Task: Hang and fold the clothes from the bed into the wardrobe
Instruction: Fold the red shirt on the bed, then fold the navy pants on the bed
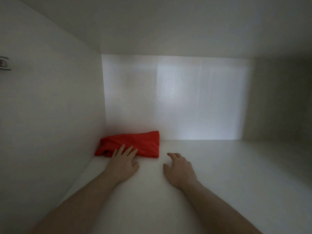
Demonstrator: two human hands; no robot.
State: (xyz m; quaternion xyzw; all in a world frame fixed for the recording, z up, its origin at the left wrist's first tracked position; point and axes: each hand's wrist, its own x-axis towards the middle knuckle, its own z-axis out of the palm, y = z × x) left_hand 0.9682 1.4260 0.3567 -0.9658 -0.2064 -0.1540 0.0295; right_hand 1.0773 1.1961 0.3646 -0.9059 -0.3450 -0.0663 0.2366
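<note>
The folded red cloth (130,144) lies on the wardrobe shelf (219,166) at ten o'clock, in the back-left corner. The left hand (122,163) presses it with straight fingers; the right hand (179,168) hangs relaxed (holding nothing). Placing seems nearly done; next, probably fetch another garment.

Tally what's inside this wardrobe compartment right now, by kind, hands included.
Folded red garment, in the back left corner of the shelf: 1
Hands, left hand with fingers flat on the garment, right hand beside it holding nothing: 2
Metal hinge fitting on the left wall: 1
Total: 4
</note>
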